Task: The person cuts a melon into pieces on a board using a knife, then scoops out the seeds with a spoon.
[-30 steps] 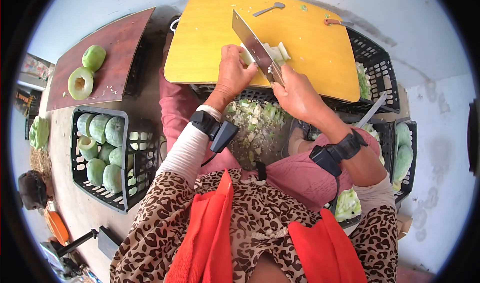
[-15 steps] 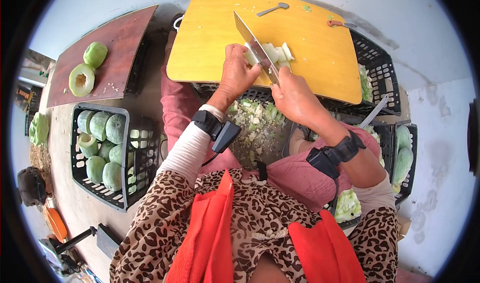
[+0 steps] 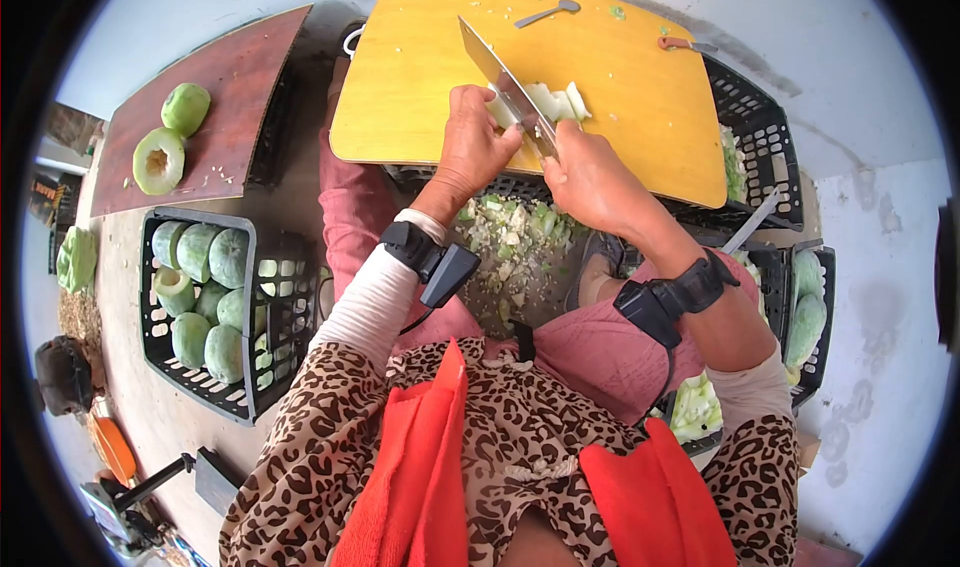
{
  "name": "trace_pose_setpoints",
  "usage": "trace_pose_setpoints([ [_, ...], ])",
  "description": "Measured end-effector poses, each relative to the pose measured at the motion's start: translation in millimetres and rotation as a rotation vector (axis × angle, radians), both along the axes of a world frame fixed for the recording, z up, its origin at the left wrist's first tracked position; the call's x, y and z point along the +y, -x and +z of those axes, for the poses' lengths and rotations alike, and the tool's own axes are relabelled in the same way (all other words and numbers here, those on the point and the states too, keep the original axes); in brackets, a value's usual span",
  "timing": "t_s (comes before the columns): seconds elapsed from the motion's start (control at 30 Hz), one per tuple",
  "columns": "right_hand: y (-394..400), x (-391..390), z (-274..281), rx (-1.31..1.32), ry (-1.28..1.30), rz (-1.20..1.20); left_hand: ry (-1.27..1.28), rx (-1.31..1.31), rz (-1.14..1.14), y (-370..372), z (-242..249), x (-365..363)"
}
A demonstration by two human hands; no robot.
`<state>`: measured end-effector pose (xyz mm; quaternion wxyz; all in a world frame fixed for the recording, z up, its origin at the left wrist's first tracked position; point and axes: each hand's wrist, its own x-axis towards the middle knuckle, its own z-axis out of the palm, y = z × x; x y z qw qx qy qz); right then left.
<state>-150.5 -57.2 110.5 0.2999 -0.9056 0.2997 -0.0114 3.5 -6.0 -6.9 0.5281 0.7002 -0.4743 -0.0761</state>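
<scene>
My right hand (image 3: 592,175) is wrapped round the handle of a cleaver (image 3: 503,80), whose broad blade slants up and to the left over the yellow board (image 3: 420,57). Curled against the blade's left side, my left hand (image 3: 470,145) grips a pale piece of melon (image 3: 500,113), mostly hidden by its fingers. Past the blade, on the right, cut melon pieces (image 3: 556,101) lie together on the board. The cleaver's lower edge is hidden among the pieces.
A spoon (image 3: 548,14) and a small knife (image 3: 686,44) lie farther back. Left, a brown board (image 3: 215,102) bears two peeled melons (image 3: 159,162), above a black crate (image 3: 251,317) of green melons. Scraps (image 3: 515,242) litter the floor below; more crates (image 3: 765,157) stand right.
The cleaver has shifted slightly left against the board, and its tip sits a little higher in view. Both hands keep their grip, and the whole view has moved slightly.
</scene>
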Motion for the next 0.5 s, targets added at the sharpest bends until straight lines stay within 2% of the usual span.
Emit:
trace_pose_setpoints([
  [0.4, -17.1, 2.3, -5.9, -0.016, 0.066, 0.003, -0.051, 0.047, 0.003, -2.0, 0.9, -0.9],
  [0.5, -22.5, -1.9, -12.4, -0.017, 0.086, 0.014, -0.009, -0.021, 0.040, -3.2, -4.1, -3.1],
])
